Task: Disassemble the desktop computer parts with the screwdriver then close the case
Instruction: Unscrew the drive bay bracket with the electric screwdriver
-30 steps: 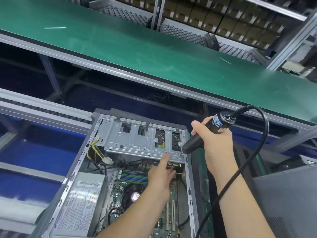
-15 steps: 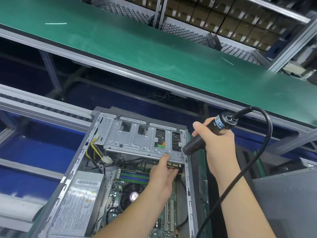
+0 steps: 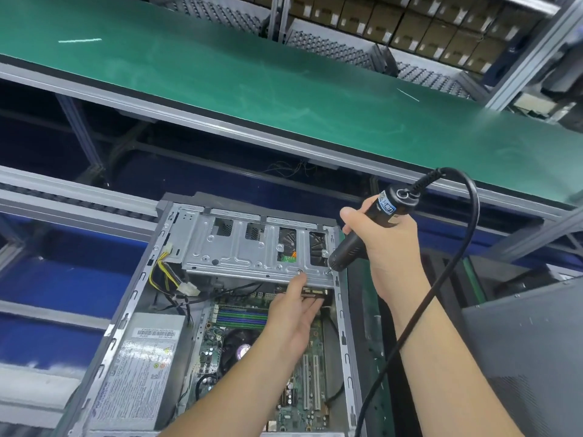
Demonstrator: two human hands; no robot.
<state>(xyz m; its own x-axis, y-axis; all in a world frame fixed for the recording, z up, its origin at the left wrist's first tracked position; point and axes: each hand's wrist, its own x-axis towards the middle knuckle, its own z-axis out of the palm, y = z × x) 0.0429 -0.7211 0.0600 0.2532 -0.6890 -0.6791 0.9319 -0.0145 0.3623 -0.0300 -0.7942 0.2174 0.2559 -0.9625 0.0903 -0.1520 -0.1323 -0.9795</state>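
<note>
Head view. The open desktop case (image 3: 126,326) lay on its side in front of the person, interior facing up. Across its far end sat the metal drive cage (image 3: 252,250), with four cut-outs along its top face. Below the cage the motherboard (image 3: 214,339) was exposed, memory sticks (image 3: 243,318) next to the left hand. The power supply (image 3: 138,370) occupied the near-left corner of the case, label up. A yellow-and-black cable bundle (image 3: 161,275) ran from the left wall to a white connector (image 3: 189,290) hanging just under the cage.

The right hand (image 3: 388,247) gripped the black electric screwdriver (image 3: 362,231), fingers curled round its barrel, thumb on the far side. The tool was tilted, tip down and to the left, the bit meeting the near-right corner of the cage; whether it was seated in a screw head could not be told. Its black cord (image 3: 467,247) looped up from the tool's rear end, then down along the right forearm.

The left hand (image 3: 293,316) reached in over the motherboard, fingers straight and held together, tips touching the near lower edge of the cage beside the bit. It held nothing.

Beyond the case ran a green conveyor belt (image 3: 252,89) in an aluminium frame, with shelves of brown cartons (image 3: 410,23) behind it. A grey panel (image 3: 530,357) lay at right.
</note>
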